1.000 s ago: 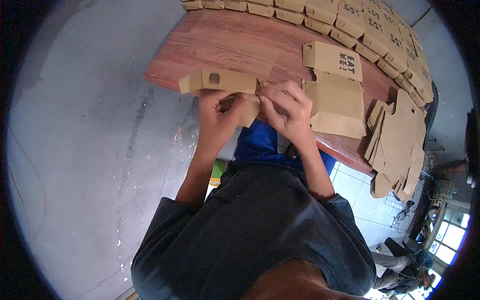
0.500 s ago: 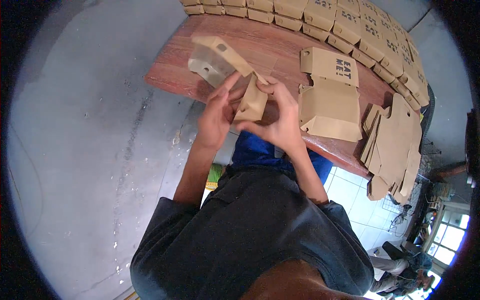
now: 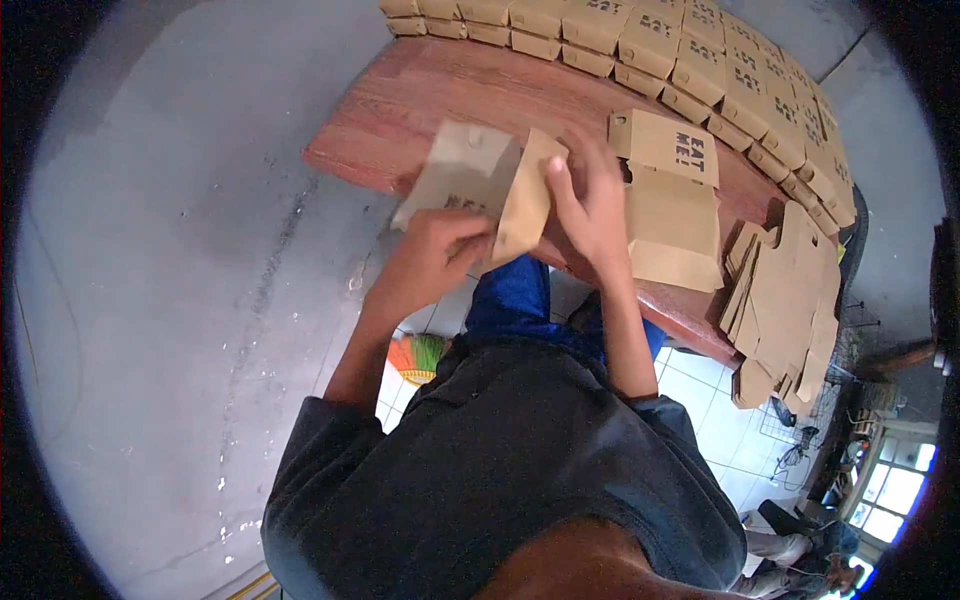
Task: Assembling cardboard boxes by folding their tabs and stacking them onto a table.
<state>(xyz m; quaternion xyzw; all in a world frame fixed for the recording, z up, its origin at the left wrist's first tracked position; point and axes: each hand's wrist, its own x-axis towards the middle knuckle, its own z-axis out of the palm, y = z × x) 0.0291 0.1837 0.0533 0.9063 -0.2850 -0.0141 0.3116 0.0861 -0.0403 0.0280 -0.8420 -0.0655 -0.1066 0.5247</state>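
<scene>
Above the near edge of the table, a partly folded brown cardboard food box [image 3: 525,195] is tilted between my two hands. Its lid panel, with dark print on it, looks greyish and spreads to the left. My left hand [image 3: 425,258] is closed at the box's lower edge, fingers bent against the cardboard. On the other side, my right hand [image 3: 597,215] grips the upper right part, thumb toward me and fingers blurred behind. To the right of that hand, an opened cardboard box [image 3: 675,230] lies on the table with its printed lid folded back.
Rows of closed, stacked boxes [image 3: 650,45] line the far side of the reddish wooden table [image 3: 400,110]. A pile of flat box blanks [image 3: 785,300] overhangs the right edge. A green and orange broom head [image 3: 418,358] is on the tiled floor. Another person [image 3: 800,555] is at lower right.
The box has turned, so its printed lid panel now faces me on the left. My left hand has shifted to its lower edge; my right hand has moved slightly right.
</scene>
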